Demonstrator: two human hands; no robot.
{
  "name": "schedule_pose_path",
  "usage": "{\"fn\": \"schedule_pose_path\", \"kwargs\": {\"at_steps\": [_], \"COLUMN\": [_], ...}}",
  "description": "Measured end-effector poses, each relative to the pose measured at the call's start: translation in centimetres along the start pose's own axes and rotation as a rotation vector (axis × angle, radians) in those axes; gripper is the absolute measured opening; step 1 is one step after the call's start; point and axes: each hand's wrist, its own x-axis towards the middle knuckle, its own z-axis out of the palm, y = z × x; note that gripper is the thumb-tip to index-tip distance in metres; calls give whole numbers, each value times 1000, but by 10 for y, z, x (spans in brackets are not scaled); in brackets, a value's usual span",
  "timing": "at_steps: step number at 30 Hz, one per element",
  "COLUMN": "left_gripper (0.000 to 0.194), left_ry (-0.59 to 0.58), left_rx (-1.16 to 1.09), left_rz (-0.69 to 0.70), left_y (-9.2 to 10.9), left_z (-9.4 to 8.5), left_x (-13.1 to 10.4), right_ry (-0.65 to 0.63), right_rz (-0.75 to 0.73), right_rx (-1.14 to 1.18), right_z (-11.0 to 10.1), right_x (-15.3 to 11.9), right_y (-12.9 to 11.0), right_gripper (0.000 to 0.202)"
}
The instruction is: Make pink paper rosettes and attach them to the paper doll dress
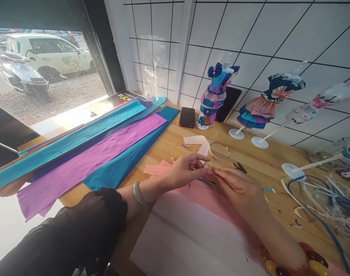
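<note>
My left hand (186, 168) and my right hand (238, 186) meet above the table, thumbs and fingertips pinched close together. Between them is a small gathered piece of pink crepe paper (210, 171), mostly covered by my fingers. Something thin, like thread or wire, shows at the left fingertips, too fine to be sure of. Pink crepe strips (152, 170) lie behind my left wrist. Under both hands spreads a larger pink sheet (203, 197) over a white sheet (186, 234). Just beyond my right hand are dark-tipped scissors (239, 167), partly hidden.
Long crepe sheets in turquoise (77, 140) and purple (100, 157) cover the left side. A ring-shaped coil (220, 150) and a phone (187, 117) lie farther back. Small dressed mannequins (212, 96) stand along the tiled wall. Tangled ribbons (324, 203) sit at right.
</note>
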Motion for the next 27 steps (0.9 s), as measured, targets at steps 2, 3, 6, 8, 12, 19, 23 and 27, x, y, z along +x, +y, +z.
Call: {"fn": "schedule_pose_path", "kwargs": {"at_steps": [2, 3, 6, 8, 12, 19, 23, 27], "left_gripper": [38, 37, 37, 36, 32, 40, 39, 37], "left_ry": [15, 20, 34, 43, 62, 54, 80, 81], "left_rx": [6, 5, 0, 0, -13, -78, -13, 11], "left_rz": [2, 1, 1, 13, 27, 6, 0, 12], "left_y": [0, 1, 3, 4, 3, 3, 5, 4], "left_z": [0, 0, 0, 0, -2, -2, 2, 3], "left_x": [0, 0, -1, 0, 1, 1, 0, 0], "right_ry": [-11, -13, -9, 7, 59, 34, 30, 51], "right_rz": [10, 15, 33, 63, 148, 98, 90, 104], "right_rx": [11, 17, 44, 61, 60, 78, 79, 53], "right_z": [0, 0, 0, 0, -1, -1, 0, 1], "right_x": [0, 1, 1, 2, 3, 3, 3, 2], "right_y": [-1, -1, -2, -2, -3, -4, -6, -4], "right_gripper": [18, 19, 20, 19, 16, 18, 19, 18]}}
